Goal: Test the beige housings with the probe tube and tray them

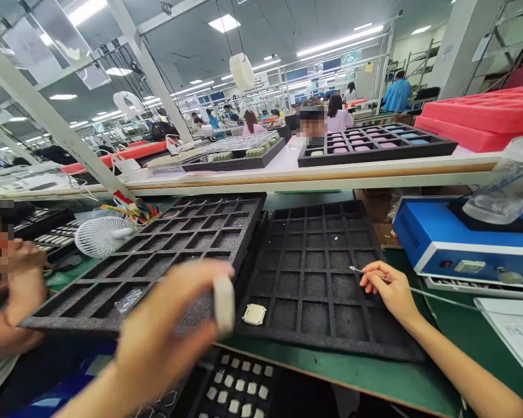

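Note:
My left hand (157, 325), blurred by motion, pinches a small off-white rounded block (224, 306) between thumb and fingers above the near edge of the trays. In my right hand (390, 290) is a thin clear tube (436, 294) with a narrow tip, its fingers closed round it over the right side of the black foam tray (303, 264). A cream square casing (254, 314) lies in that tray's near-left compartment, just right of the held block. Tiny bits lie in a few other compartments.
A second black foam tray (126, 253) adjoins on the left, holding crumpled clear plastic (128, 300). Below the bench edge, a dark tray holds several white pieces (239, 385). A blue machine (462, 244) stands right, a white fan (102, 236) left. A co-worker's arm (26, 284) is at far left.

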The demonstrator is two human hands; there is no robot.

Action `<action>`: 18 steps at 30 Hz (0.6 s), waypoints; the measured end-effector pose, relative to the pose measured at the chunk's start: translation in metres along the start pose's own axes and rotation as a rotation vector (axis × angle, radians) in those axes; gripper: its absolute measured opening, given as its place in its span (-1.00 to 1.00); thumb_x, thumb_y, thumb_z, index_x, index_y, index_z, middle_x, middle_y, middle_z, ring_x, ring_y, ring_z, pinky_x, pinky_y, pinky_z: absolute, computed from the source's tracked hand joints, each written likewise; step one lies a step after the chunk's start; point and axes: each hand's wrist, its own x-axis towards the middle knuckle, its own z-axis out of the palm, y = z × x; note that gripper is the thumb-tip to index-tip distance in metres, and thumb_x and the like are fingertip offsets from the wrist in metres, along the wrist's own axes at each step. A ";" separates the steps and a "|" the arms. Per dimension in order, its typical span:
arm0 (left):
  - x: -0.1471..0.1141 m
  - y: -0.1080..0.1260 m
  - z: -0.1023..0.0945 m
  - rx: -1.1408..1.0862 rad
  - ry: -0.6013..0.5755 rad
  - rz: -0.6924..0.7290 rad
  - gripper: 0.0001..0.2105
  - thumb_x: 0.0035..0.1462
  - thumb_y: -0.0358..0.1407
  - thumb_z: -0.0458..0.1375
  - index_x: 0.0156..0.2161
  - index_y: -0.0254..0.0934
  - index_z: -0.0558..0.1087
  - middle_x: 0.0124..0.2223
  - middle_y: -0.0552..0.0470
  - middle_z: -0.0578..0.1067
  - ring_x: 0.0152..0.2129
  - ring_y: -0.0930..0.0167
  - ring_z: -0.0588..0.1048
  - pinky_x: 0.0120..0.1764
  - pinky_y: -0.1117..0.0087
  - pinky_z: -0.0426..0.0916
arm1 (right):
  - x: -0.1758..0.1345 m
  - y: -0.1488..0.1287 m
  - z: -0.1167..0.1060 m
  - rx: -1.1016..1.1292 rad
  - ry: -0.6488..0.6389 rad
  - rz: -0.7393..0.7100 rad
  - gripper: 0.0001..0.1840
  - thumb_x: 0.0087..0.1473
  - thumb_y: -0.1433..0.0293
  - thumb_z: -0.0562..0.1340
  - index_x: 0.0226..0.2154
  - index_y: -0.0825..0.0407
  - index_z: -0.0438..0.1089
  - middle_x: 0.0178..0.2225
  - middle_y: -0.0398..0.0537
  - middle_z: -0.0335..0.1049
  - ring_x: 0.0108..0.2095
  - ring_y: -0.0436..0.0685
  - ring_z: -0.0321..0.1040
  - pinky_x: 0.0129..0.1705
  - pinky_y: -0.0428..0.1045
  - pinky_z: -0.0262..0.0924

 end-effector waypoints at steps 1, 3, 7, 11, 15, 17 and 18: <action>-0.014 0.026 0.012 -0.171 -0.105 0.086 -0.53 0.14 -0.24 0.18 0.18 -0.07 0.32 -0.04 0.02 0.55 -0.12 0.33 0.50 -0.02 0.42 0.43 | 0.000 0.000 0.000 0.004 -0.004 -0.002 -0.82 -0.08 0.30 0.24 -0.46 0.10 0.36 -0.58 -0.07 0.43 -0.62 -0.01 0.29 -0.54 -0.11 0.16; -0.032 0.057 0.051 -0.491 -0.324 0.153 -0.47 0.15 -0.26 0.21 0.22 -0.19 0.26 -0.04 -0.11 0.54 -0.10 0.32 0.51 -0.04 0.40 0.45 | 0.000 0.000 0.000 0.015 -0.005 -0.016 -0.83 -0.10 0.31 0.24 -0.47 0.09 0.36 -0.59 -0.08 0.43 -0.63 -0.02 0.29 -0.54 -0.11 0.16; -0.017 0.055 0.155 -0.800 -0.238 -0.104 -0.58 0.15 -0.27 0.22 0.13 -0.20 0.35 0.01 -0.14 0.48 -0.06 0.29 0.46 0.04 0.26 0.36 | 0.001 -0.003 0.001 0.030 0.010 -0.031 -0.84 -0.13 0.32 0.24 -0.49 0.09 0.36 -0.61 -0.08 0.43 -0.64 -0.02 0.28 -0.56 -0.11 0.15; 0.017 0.027 0.235 -1.156 -0.191 -0.450 -0.50 0.11 -0.24 0.23 0.16 -0.27 0.31 0.02 -0.16 0.48 -0.05 0.29 0.47 0.07 0.22 0.32 | 0.001 -0.006 0.002 0.052 0.047 -0.039 -0.84 -0.14 0.32 0.23 -0.50 0.09 0.36 -0.63 -0.09 0.43 -0.65 -0.03 0.28 -0.58 -0.12 0.13; 0.022 0.007 0.268 -1.311 -0.223 -0.574 -0.51 0.10 -0.17 0.24 0.12 -0.30 0.35 0.07 -0.19 0.48 0.05 0.24 0.43 0.16 0.19 0.21 | -0.001 -0.008 0.002 0.086 0.065 -0.074 -0.88 -0.13 0.35 0.23 -0.50 0.07 0.35 -0.64 -0.12 0.43 -0.65 -0.02 0.29 -0.58 -0.12 0.17; 0.019 0.001 0.272 -1.362 -0.265 -0.612 -0.52 0.13 -0.19 0.22 0.14 -0.28 0.34 0.10 -0.18 0.48 0.08 0.25 0.41 0.18 0.19 0.19 | -0.003 -0.009 0.002 0.092 0.062 -0.099 -0.90 -0.10 0.37 0.23 -0.50 0.07 0.34 -0.64 -0.13 0.43 -0.65 -0.03 0.30 -0.58 -0.11 0.19; 0.017 0.000 0.272 -1.387 -0.288 -0.623 -0.53 0.14 -0.20 0.22 0.14 -0.27 0.35 0.11 -0.17 0.47 0.09 0.26 0.41 0.18 0.20 0.18 | -0.004 -0.009 0.001 0.090 0.054 -0.113 -0.91 -0.09 0.38 0.22 -0.50 0.07 0.34 -0.64 -0.14 0.43 -0.65 -0.03 0.30 -0.57 -0.11 0.19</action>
